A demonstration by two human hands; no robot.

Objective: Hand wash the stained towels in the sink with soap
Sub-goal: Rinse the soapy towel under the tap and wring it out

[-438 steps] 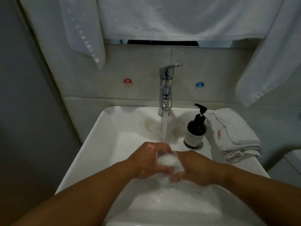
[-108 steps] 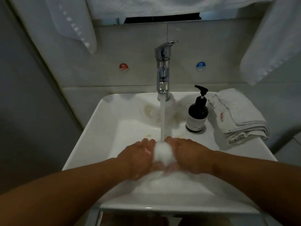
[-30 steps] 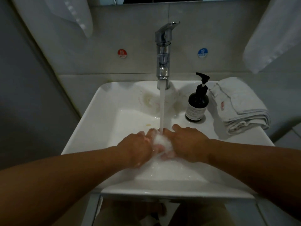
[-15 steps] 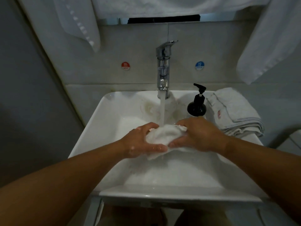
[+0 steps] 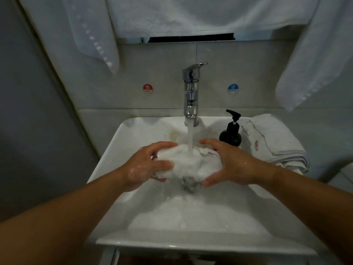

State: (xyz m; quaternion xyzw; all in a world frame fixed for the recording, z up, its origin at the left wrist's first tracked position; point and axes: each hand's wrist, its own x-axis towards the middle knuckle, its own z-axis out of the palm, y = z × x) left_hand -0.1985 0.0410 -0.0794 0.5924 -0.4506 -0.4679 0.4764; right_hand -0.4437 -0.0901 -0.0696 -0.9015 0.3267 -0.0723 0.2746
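A wet, bunched white towel (image 5: 191, 165) is being gripped over the sink (image 5: 123, 144) between the curled fingers of the left hand (image 5: 145, 167) and right hand (image 5: 236, 165). Tap water (image 5: 190, 136) is being run onto it between the fingertips. A soap bottle (image 5: 231, 135) and folded stained towel (image 5: 271, 142) are sitting just beyond the right fingers.

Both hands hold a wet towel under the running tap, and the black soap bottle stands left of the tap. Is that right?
Not quite. The head view shows the soap bottle right of the tap, beside the folded towel. The rest holds: the left hand and right hand hold the wet towel under the running water.
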